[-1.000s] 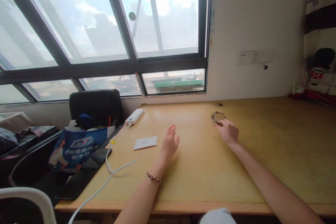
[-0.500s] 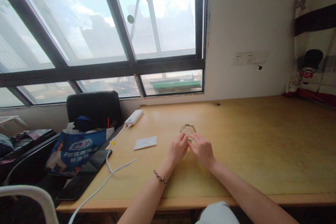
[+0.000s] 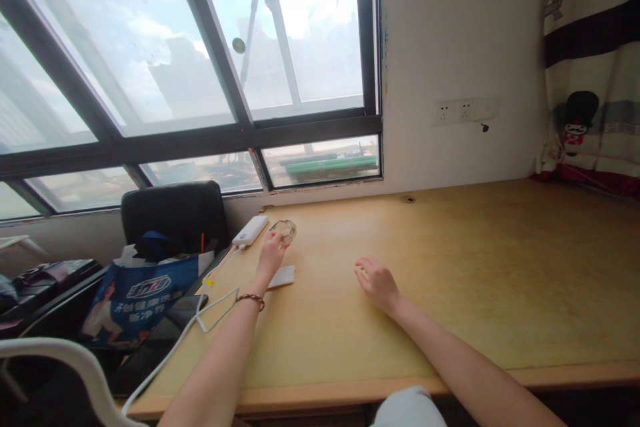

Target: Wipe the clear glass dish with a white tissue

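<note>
A clear, faceted glass dish (image 3: 287,229) is at the far left of the wooden table (image 3: 450,293), close to a white power bank (image 3: 251,231). My left hand (image 3: 273,255) grips the near-left rim of the dish, and a bracelet circles that wrist. Partly covered by my left forearm lies a flat white packet (image 3: 283,276). My right hand (image 3: 376,280) rests over the middle of the table with its fingers curled together; whatever they hold, if anything, is too small to make out.
A white cable (image 3: 180,340) runs over the table's left edge. Beyond that edge are a blue bag (image 3: 137,300), a black chair (image 3: 175,213) and a curved white bar (image 3: 75,360). Windows and a wall with sockets (image 3: 455,111) stand behind.
My left hand has moved left and away from my right hand, taking the glass dish from the middle to beside the power bank. The view has shifted slightly.
</note>
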Demonstrator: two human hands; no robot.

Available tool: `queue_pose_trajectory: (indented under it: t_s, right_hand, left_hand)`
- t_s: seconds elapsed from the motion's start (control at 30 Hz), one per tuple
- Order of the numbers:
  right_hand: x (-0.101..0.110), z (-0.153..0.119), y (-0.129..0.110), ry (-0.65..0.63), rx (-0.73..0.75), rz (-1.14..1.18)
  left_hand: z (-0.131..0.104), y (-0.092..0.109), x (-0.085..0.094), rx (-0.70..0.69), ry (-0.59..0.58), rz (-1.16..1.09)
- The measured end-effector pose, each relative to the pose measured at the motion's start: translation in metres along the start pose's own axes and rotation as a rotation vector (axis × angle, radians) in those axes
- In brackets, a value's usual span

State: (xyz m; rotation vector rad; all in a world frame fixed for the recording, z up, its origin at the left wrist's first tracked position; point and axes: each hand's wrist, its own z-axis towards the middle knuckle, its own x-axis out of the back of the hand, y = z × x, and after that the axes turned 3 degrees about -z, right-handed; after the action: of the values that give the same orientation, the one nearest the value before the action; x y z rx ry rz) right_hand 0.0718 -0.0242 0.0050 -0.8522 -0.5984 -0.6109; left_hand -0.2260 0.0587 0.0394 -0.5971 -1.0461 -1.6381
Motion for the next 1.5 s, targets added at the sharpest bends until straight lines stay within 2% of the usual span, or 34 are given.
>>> queue_pose_trajectory:
  t_s: [0.1, 0.2, 0.4, 0.6, 0.83, 1.07, 1.33, 1.5]
  right_hand:
    - [0.000, 0.000, -0.001, -0.020, -0.007, -0.005]
    - [0.001, 0.000, -0.002, -0.042, 0.006, -0.013]
    - [0.003, 0.001, -0.005, -0.047, 0.010, -0.036]
    - [0.003, 0.000, -0.006, -0.061, 0.032, -0.013]
    - [0.003, 0.000, -0.006, -0.057, 0.029, -0.020]
    - [0.003, 0.001, -0.006, -0.071, 0.032, -0.022]
    - [0.004, 0.000, -0.006, -0.070, 0.033, -0.038]
    - [0.003, 0.000, -0.006, -0.079, 0.030, -0.041]
  left_hand:
    - [-0.001, -0.018, -0.006, -0.046, -0.041, 0.015]
    - [-0.006, -0.026, -0.013, -0.046, -0.062, 0.021]
    - [-0.010, -0.029, -0.021, 0.041, -0.125, 0.060]
    - [-0.007, -0.034, -0.027, -0.034, -0.123, 0.066]
    - [0.000, -0.046, -0.031, -0.023, -0.138, 0.124]
    - [0.006, -0.060, -0.033, 0.056, -0.168, 0.137]
    - [0.008, -0.067, -0.036, 0.059, -0.177, 0.140]
    - [0.009, -0.067, -0.030, 0.024, -0.212, 0.198]
